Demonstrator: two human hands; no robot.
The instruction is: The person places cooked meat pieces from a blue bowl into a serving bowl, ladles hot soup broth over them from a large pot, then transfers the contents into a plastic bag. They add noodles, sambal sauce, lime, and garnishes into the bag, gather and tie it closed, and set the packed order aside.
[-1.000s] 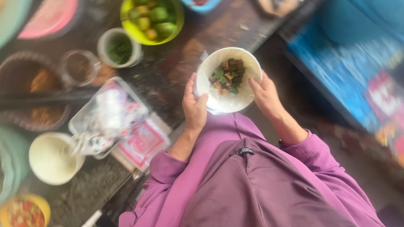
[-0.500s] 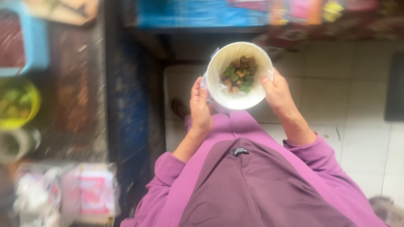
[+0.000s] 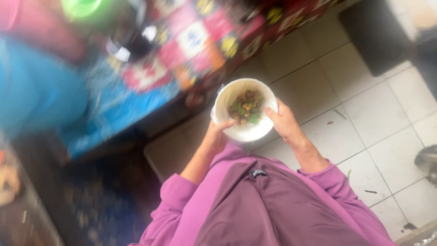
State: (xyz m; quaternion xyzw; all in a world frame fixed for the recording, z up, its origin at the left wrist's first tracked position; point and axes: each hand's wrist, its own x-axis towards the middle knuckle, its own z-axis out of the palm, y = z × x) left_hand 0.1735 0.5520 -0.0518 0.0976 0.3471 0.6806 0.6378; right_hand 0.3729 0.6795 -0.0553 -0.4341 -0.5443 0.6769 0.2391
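Since half a second ago the view has swung round: the blue counter edge that ran straight across the top then now slants through the upper left as a blurred blue surface (image 3: 41, 95), with a patterned cloth (image 3: 200, 41) of red, pink and yellow patches beside it and a green blur (image 3: 82, 8) at the top edge. Where the dark strip and the cluttered table stood on the left, there is now only dim, smeared floor. The white tiles (image 3: 364, 114) take up the right side, and a dark block (image 3: 378, 36) sits on them near the top right corner.

What has not changed is the hold. The bowl (image 3: 246, 130) — white, round, with green and brown pieces heaped in its middle — is carried in front of the chest, above the tiles, close to the cloth's edge. The left hand (image 3: 216, 134) is closed on the near-left rim, fingers curled under the side, thumb at the lip. The right hand (image 3: 283, 122) grips the right rim, thumb laid over the edge, palm against the wall. Both hands touch the bowl, which sits level between them — purple sleeves (image 3: 175, 196) run back from each wrist.
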